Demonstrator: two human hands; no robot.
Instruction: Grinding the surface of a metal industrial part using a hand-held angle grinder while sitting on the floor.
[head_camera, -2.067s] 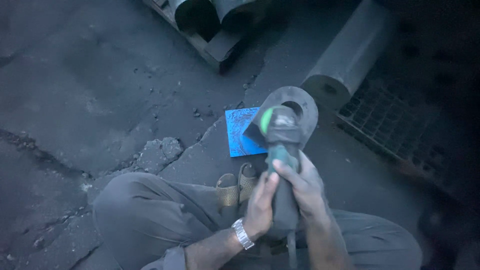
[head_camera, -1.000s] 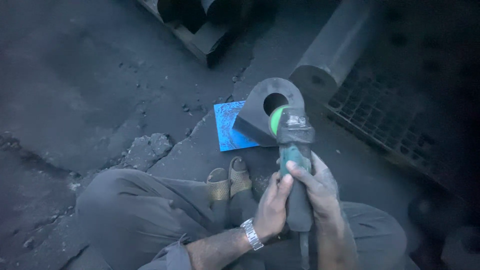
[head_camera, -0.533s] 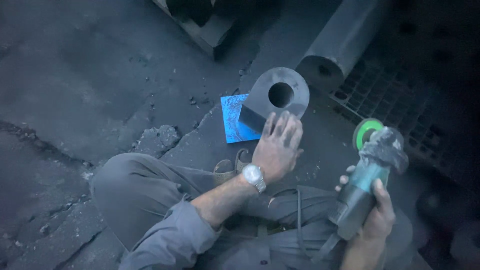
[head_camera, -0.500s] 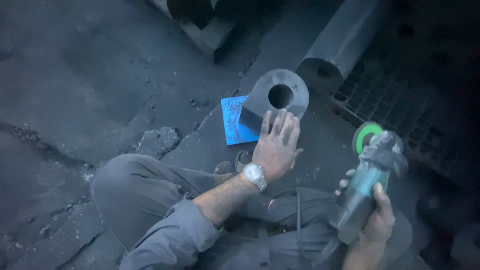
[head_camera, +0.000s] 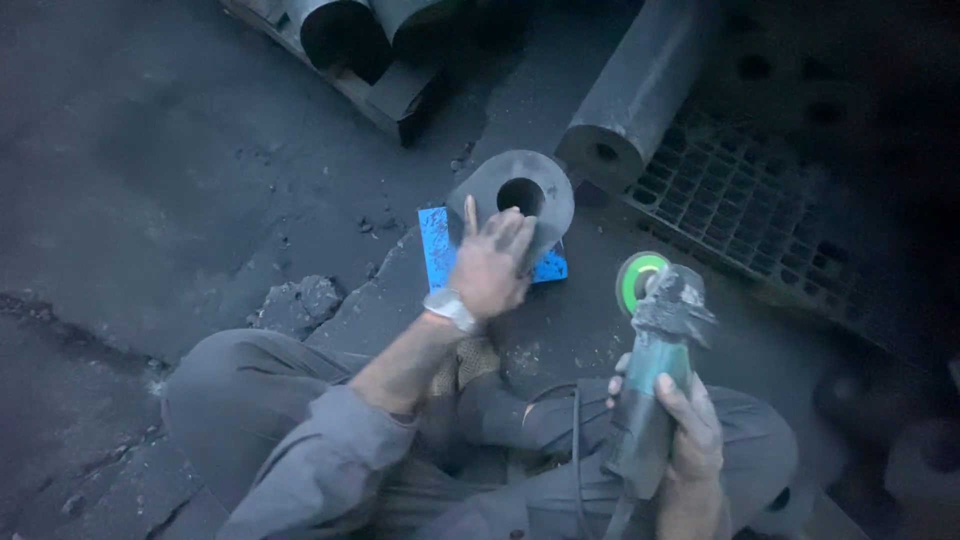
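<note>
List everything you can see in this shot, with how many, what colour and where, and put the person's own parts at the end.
Metal block with round hole: one, grey, on the floor at centre, under the left fingertips.
Sheet: one, blue, flat beneath the block.
Angle grinder: one, teal body with a green disc, held off to the right.
Power cord: one, dark, across the lap.
Solid cylinder: one, dark grey, lying upper right.
Floor grating: one, dark, right side.
Pallet with pipes: one, dark, top centre.
Rubble lump: one, grey, left of the knee.
Wristwatch: one, silver, left wrist.
Left hand: resting on the block.
Right hand: gripping the grinder.
</note>
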